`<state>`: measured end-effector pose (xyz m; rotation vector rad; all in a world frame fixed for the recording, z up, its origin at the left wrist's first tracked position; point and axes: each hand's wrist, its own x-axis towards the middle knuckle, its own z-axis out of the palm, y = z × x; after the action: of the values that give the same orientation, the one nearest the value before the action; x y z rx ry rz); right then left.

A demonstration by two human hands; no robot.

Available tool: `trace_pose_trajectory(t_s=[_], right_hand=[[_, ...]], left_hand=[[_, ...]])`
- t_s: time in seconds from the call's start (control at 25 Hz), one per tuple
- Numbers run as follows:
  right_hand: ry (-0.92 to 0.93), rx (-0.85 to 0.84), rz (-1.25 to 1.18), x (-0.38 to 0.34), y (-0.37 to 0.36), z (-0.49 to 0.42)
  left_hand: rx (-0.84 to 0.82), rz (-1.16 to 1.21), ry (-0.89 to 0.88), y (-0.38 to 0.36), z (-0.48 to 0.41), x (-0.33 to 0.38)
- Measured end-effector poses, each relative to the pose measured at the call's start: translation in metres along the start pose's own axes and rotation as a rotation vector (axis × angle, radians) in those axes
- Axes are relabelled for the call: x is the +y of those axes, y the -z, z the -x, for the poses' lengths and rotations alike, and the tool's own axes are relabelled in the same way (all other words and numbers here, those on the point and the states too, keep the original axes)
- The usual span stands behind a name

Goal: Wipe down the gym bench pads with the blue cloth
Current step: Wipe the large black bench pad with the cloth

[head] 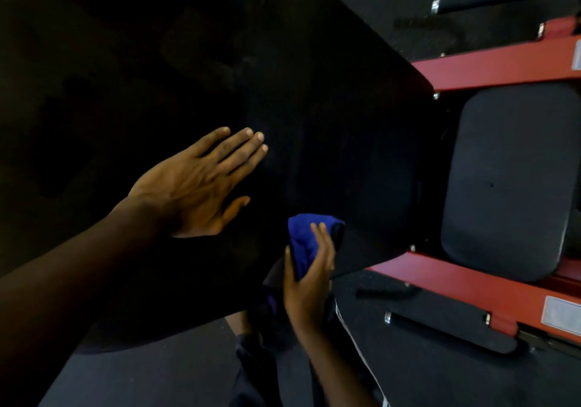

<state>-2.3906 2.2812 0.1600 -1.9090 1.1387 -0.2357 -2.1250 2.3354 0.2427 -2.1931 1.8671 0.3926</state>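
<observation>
Reaching in from the lower left, a bare forearm leads to the left hand (195,186). It lies flat on the large black back pad (283,61) of a gym bench, fingers straight and close together, holding nothing. Just to its right, at the pad's near edge, the right hand (309,284) grips the bunched blue cloth (303,243), fingers curled over the top and thumb on the side. The cloth sits against the pad's rim. Farther right is the smaller seat pad (509,183), well apart from both hands, between the arms of the red frame (490,67).

Wadded this tightly, the cloth probably meets the pad with only a small patch, so strokes could leave unwiped strips. Any gaps would be hard to spot on so dark a surface. The bracing palm may also leave fresh prints on the pad, and the seat pad could be missed altogether.

Both pads look smooth and matte. The light is dim, and the floor (424,369) is dark and faintly speckled.
</observation>
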Motion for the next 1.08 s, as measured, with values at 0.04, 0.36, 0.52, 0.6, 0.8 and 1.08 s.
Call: trace_pose_trajectory(t_s=[0.04, 0.36, 0.52, 0.6, 0.8, 1.08], right_hand=[[-0.014, 0.044, 0.013, 0.020, 0.007, -0.018], [-0.543, 0.366, 0.037, 0.075, 0.035, -0.108], [-0.258, 0.220, 0.018, -0.010, -0.007, 0.002], [-0.130, 0.147, -0.009, -0.030, -0.012, 0.022], [-0.049, 0.240, 0.063, -0.005, -0.001, -0.146], [-0.103, 0.308, 0.122, -0.056, -0.019, -0.242]], left_hand=[[-0.017, -0.014, 0.000, 0.000, 0.002, 0.001], [0.017, -0.036, 0.005, -0.002, 0.003, 0.001], [0.002, -0.039, -0.004, -0.004, 0.003, -0.001], [0.025, -0.026, 0.002, -0.003, 0.003, 0.001], [-0.011, -0.055, -0.006, -0.005, 0.001, 0.003], [0.027, -0.036, 0.019, -0.006, 0.005, 0.003]])
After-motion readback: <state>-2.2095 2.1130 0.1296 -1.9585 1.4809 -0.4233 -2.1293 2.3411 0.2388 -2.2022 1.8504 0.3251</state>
